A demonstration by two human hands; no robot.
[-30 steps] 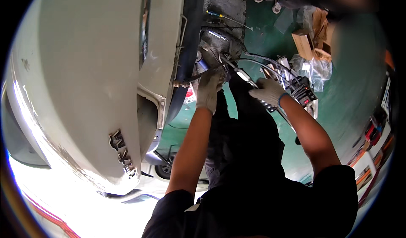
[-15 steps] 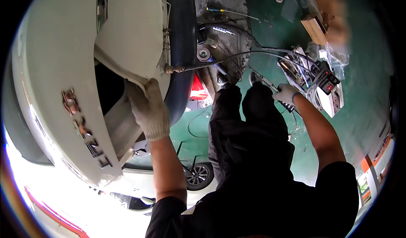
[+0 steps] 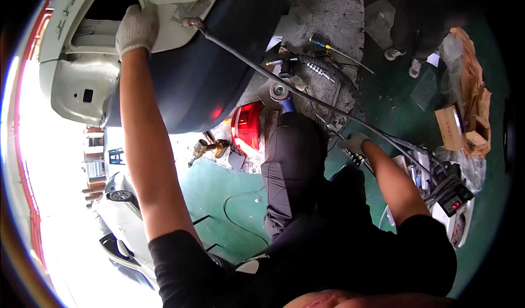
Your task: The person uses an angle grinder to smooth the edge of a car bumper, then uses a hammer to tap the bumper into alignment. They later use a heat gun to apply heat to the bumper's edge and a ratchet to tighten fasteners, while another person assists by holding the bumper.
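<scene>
My left hand [image 3: 138, 29], in a white knit glove, is closed over the edge of the pale car body panel [image 3: 164, 21], beside a dark opening. A clamp [image 3: 191, 22] on that panel carries a thick dark cable [image 3: 246, 62], which runs down to the right. Low on the right, my gloved right hand [image 3: 355, 143] is wrapped round a long metal rod tool with a ribbed section [image 3: 354, 157]. Its exact kind is unclear, and the glove hides part of it. Near my knee lie a red tail light [image 3: 247, 126] and a grinder-like tool [image 3: 281, 93].
The dark bumper [image 3: 219, 73] bulges out below the panel. A drill [image 3: 206, 148], a screwdriver [image 3: 328, 46] and hoses lie about the floor. At right stand a welder-like unit with a red display [image 3: 455, 203] and a cardboard box [image 3: 450, 127]. Another person's shoes [image 3: 415, 67] show at upper right.
The view has swung, so the car sits further up and left and the tail light and drill show fully. My left hand still grips the panel, with its arm stretched further out. My right hand keeps the rod tool.
</scene>
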